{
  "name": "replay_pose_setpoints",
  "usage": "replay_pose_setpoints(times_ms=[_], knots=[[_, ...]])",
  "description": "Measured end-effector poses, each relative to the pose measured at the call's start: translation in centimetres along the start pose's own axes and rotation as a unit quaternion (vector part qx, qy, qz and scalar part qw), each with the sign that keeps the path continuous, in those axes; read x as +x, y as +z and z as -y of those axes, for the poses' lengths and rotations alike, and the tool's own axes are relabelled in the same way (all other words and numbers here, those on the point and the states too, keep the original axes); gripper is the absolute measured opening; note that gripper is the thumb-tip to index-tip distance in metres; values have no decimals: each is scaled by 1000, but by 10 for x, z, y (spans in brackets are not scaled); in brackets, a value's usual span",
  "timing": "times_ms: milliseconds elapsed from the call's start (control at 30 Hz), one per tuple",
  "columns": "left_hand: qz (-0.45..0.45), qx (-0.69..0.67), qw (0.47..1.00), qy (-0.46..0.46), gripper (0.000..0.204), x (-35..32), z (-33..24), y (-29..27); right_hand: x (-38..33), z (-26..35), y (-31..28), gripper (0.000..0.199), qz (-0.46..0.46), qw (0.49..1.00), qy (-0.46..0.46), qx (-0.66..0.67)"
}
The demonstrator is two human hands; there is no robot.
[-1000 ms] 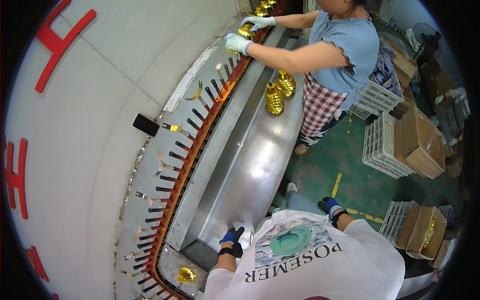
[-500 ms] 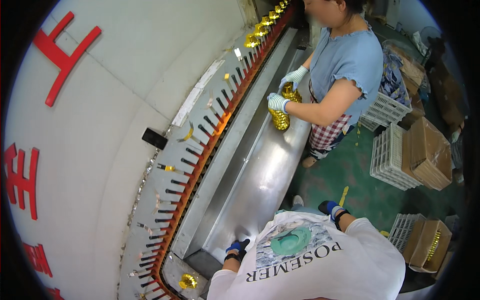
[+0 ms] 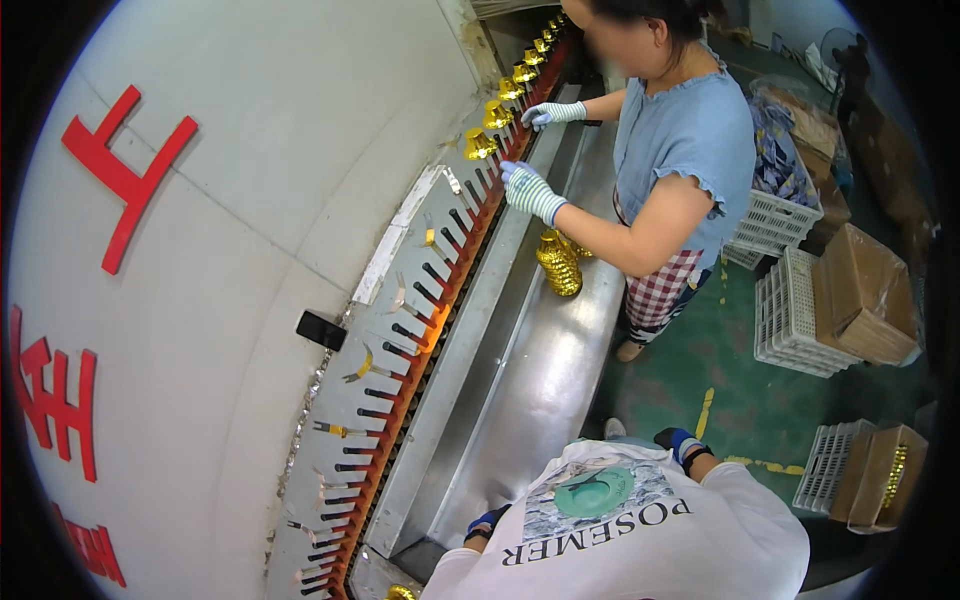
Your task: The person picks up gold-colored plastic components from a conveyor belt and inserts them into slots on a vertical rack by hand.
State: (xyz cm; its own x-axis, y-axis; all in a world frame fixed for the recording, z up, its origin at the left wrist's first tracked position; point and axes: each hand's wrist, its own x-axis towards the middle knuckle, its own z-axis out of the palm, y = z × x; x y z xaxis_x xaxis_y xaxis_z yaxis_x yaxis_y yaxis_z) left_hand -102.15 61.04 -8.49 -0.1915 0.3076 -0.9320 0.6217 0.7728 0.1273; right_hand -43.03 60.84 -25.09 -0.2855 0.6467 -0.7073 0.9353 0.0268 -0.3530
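Observation:
My left hand (image 3: 487, 522), in a blue and black glove, is at the near end of the metal worktop (image 3: 520, 400), partly hidden by my white shirt. My right hand (image 3: 682, 445), gloved alike, hangs over the green floor, away from the worktop. The fingers of both are too hidden or small to read, and I make out nothing in either. At lower left, nearest my left hand, a shiny gold piece (image 3: 400, 592) is cut off by the picture's edge. Across the worktop, a co-worker's striped gloved hands (image 3: 535, 190) (image 3: 553, 114) reach to gold bell-shaped caps (image 3: 480, 145) on upright pegs.
A curved orange-red rail (image 3: 430, 330) carries black-topped pegs along the worktop's left. Stacked gold pieces (image 3: 558, 265) lie before the co-worker. A dark phone-like object (image 3: 321, 330) rests at the wall. White crates (image 3: 795, 310) and cardboard boxes (image 3: 868, 300) stand at right.
The co-worker's hands have left the gold stack, now lying on the worktop, and moved to the pegs. More capped pegs show. My left hand is more hidden by my shirt; the view has shifted.

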Motion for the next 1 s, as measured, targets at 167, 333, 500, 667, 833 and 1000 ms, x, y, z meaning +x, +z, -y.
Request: replay_pose_setpoints(times_ms=[167, 333, 500, 667, 833, 1000], knots=[[-8, 23, 1000, 8, 77, 3, 5, -5, 19, 0, 4, 42, 47, 999, 18, 18], [7, 55, 998, 24, 79, 14, -4, -4, 44, -24, 34, 33, -15, 996, 61, 57], [-16, 63, 998, 21, 81, 12, 7, -6, 18, 17, -22, 35, -47, 998, -21, 27], [-25, 64, 997, 21, 83, 5, 12, 3, -40, 70, -88, 44, -39, 970, 104, 216], [-21, 69, 997, 29, 84, 15, 8, 17, -16, 45, -70, 48, -10, 978, 117, 173], [12, 78, 996, 45, 93, 35, 11, 25, -6, 2, -32, 47, -92, 984, 48, 144]])
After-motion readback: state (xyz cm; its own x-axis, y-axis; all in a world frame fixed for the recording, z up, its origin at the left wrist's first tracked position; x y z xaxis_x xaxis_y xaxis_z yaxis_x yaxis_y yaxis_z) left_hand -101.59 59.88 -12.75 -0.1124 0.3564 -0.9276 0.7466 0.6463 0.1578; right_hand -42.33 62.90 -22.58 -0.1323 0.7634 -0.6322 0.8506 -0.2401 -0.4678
